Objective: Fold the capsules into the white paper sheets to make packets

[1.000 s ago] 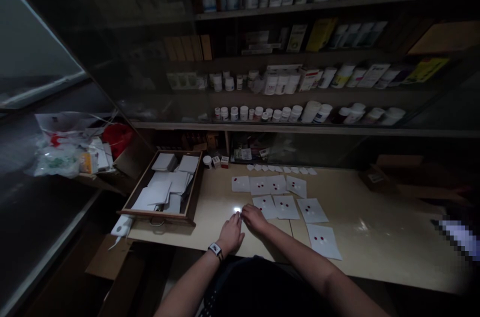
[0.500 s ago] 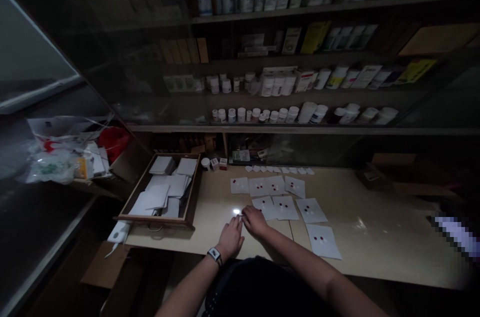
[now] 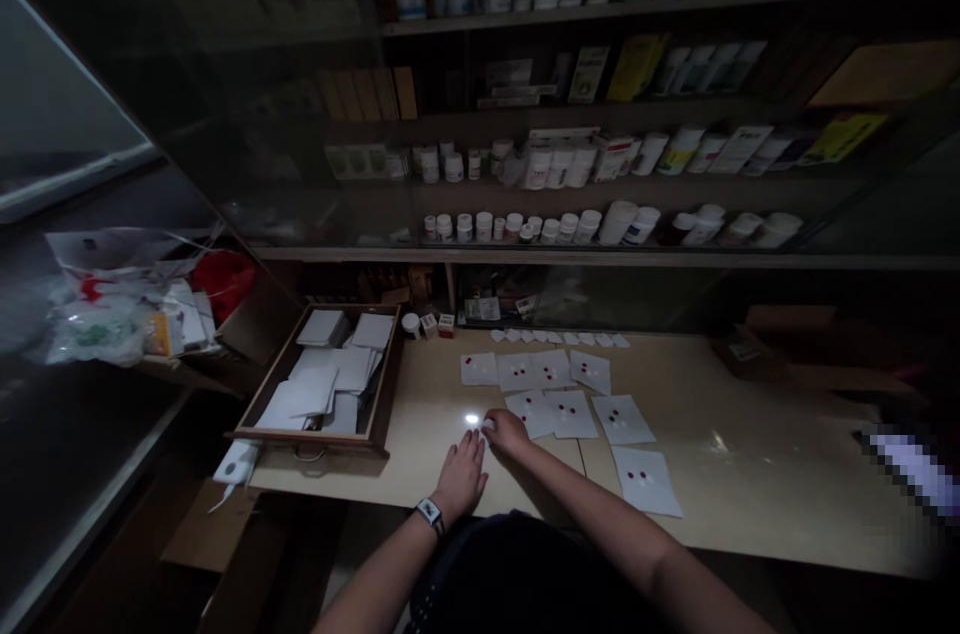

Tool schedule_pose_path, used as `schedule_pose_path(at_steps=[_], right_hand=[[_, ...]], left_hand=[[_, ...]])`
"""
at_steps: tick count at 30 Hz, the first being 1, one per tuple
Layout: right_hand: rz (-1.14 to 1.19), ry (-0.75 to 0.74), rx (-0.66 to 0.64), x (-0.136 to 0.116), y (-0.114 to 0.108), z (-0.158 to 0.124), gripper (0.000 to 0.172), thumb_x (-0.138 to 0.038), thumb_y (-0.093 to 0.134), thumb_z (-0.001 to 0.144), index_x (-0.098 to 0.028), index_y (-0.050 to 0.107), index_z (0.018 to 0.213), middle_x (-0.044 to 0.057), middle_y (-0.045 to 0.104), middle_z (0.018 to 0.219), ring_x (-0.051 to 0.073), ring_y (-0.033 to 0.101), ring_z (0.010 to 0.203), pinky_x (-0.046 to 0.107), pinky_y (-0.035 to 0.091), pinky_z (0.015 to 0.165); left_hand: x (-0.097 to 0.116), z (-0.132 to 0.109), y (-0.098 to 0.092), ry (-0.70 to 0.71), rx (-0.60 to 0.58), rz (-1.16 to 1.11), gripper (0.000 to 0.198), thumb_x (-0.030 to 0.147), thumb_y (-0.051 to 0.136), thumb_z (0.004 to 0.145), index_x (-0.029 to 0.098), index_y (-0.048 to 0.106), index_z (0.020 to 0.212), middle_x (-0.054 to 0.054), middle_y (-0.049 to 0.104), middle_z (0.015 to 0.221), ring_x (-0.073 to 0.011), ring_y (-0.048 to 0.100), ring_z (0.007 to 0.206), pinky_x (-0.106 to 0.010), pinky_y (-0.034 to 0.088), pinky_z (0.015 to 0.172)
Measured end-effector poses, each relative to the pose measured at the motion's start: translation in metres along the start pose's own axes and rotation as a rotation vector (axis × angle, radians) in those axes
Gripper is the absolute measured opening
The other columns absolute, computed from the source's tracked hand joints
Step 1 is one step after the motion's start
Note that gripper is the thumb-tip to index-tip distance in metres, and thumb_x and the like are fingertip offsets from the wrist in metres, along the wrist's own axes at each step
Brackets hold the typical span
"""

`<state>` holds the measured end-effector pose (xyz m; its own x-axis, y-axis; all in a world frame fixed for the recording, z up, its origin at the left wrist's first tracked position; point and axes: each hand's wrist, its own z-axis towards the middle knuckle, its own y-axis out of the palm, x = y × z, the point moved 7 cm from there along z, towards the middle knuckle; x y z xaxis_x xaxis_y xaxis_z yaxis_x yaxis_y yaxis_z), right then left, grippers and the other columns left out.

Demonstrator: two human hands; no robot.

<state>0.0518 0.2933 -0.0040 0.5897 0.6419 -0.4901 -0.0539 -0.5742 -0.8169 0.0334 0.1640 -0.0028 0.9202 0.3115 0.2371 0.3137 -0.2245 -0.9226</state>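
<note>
My right hand [image 3: 507, 434] pinches a small piece of white paper [image 3: 488, 425] close to the table's front edge, its fingertips partly hiding it. My left hand [image 3: 461, 472], with a watch on the wrist, lies flat beside it, fingers stretched out and the tips at the paper's near side. Right of the hands, several white paper squares lie spread out. Dark red and pale pills rest on them, as on the nearest paper square [image 3: 647, 494]. Behind them runs a row of small folded paper packets [image 3: 559, 339].
A wooden drawer [image 3: 388, 394] full of white paper stands on the table [image 3: 720, 414] at left, with a small white bottle [image 3: 411, 325] and boxes behind it. Shelves of medicine bottles [image 3: 536, 164] rise at the back. An open cardboard box [image 3: 787, 319] sits at right.
My right fingers have lifted slightly, showing more of the white paper. The left fingers have straightened and come a little apart from the right hand.
</note>
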Motion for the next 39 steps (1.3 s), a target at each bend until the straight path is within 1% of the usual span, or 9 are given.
schedule_pose_path(at_steps=[4, 7, 9, 14, 18, 23, 30, 36, 39], right_hand=[[-0.101, -0.231, 0.075, -0.011, 0.005, -0.009, 0.02, -0.022, 0.048, 0.091, -0.017, 0.068, 0.092, 0.008, 0.068, 0.096, 0.02, 0.058, 0.096, 0.027, 0.038, 0.08], [-0.186, -0.351, 0.072, -0.014, 0.011, -0.015, 0.023, -0.021, 0.045, 0.094, -0.016, 0.067, 0.09, 0.01, 0.067, 0.094, 0.021, 0.056, 0.093, 0.029, 0.037, 0.079], [-0.186, -0.366, 0.067, -0.013, 0.011, -0.016, 0.024, -0.02, 0.044, 0.094, -0.016, 0.067, 0.091, 0.01, 0.066, 0.095, 0.021, 0.056, 0.092, 0.028, 0.037, 0.078], [-0.084, -0.23, 0.068, 0.001, 0.003, -0.013, 0.02, -0.023, 0.047, 0.094, -0.017, 0.066, 0.091, 0.007, 0.066, 0.094, 0.017, 0.059, 0.086, 0.025, 0.036, 0.072], [-0.114, -0.195, 0.085, 0.009, 0.002, -0.016, 0.021, -0.027, 0.048, 0.095, -0.018, 0.066, 0.089, 0.006, 0.066, 0.091, 0.017, 0.059, 0.082, 0.025, 0.035, 0.068], [-0.261, -0.371, 0.177, 0.009, 0.007, -0.025, 0.022, -0.022, 0.048, 0.094, -0.019, 0.068, 0.086, 0.008, 0.066, 0.092, 0.02, 0.057, 0.089, 0.027, 0.036, 0.07], [-0.287, -0.538, 0.298, 0.011, 0.013, -0.029, 0.021, -0.018, 0.049, 0.094, -0.018, 0.07, 0.09, 0.006, 0.066, 0.085, 0.019, 0.055, 0.079, 0.027, 0.035, 0.067], [-0.306, -0.596, 0.199, 0.01, 0.016, -0.032, 0.024, -0.018, 0.045, 0.096, -0.018, 0.069, 0.099, 0.007, 0.067, 0.088, 0.019, 0.056, 0.082, 0.028, 0.037, 0.069], [-0.341, -0.626, 0.115, 0.006, 0.015, -0.039, 0.026, -0.018, 0.046, 0.095, -0.016, 0.064, 0.114, 0.009, 0.066, 0.096, 0.021, 0.056, 0.089, 0.03, 0.039, 0.075]], left_hand=[[0.002, -0.001, -0.004, -0.003, -0.024, -0.003, 0.061, 0.032, 0.04, 0.092, 0.01, 0.029, 0.148, -0.017, 0.026, 0.155, -0.0311, 0.022, 0.143, -0.049, 0.028, 0.113], [0.005, -0.002, -0.008, -0.005, -0.049, -0.008, 0.061, 0.034, 0.039, 0.094, 0.009, 0.029, 0.148, -0.018, 0.026, 0.155, -0.0305, 0.022, 0.143, -0.048, 0.026, 0.114], [0.006, -0.002, -0.011, -0.017, -0.053, -0.007, 0.06, 0.034, 0.039, 0.094, 0.008, 0.03, 0.148, -0.018, 0.027, 0.155, -0.0305, 0.022, 0.143, -0.047, 0.026, 0.114], [0.006, -0.001, -0.015, -0.012, -0.027, -0.014, 0.056, 0.033, 0.039, 0.095, 0.009, 0.035, 0.145, -0.018, 0.032, 0.153, -0.0306, 0.025, 0.142, -0.048, 0.028, 0.113], [0.007, 0.002, -0.02, 0.003, -0.007, -0.019, 0.052, 0.032, 0.04, 0.094, 0.011, 0.04, 0.142, -0.018, 0.037, 0.15, -0.0313, 0.027, 0.141, -0.048, 0.03, 0.112], [0.011, 0.005, -0.021, 0.013, -0.019, -0.025, 0.054, 0.032, 0.038, 0.094, 0.009, 0.038, 0.143, -0.018, 0.033, 0.152, -0.0308, 0.024, 0.142, -0.049, 0.028, 0.112], [0.01, 0.005, -0.015, 0.072, -0.03, -0.027, 0.061, 0.033, 0.041, 0.091, 0.009, 0.031, 0.146, -0.018, 0.027, 0.155, -0.0303, 0.028, 0.141, -0.045, 0.03, 0.111], [0.011, 0.009, -0.02, 0.099, -0.036, -0.01, 0.063, 0.037, 0.044, 0.089, 0.006, 0.035, 0.143, -0.02, 0.032, 0.152, -0.0318, 0.029, 0.139, -0.045, 0.028, 0.112], [0.012, 0.008, -0.025, 0.154, -0.062, 0.002, 0.066, 0.037, 0.044, 0.089, 0.006, 0.031, 0.146, -0.019, 0.025, 0.155, -0.0313, 0.021, 0.143, -0.047, 0.025, 0.113]])
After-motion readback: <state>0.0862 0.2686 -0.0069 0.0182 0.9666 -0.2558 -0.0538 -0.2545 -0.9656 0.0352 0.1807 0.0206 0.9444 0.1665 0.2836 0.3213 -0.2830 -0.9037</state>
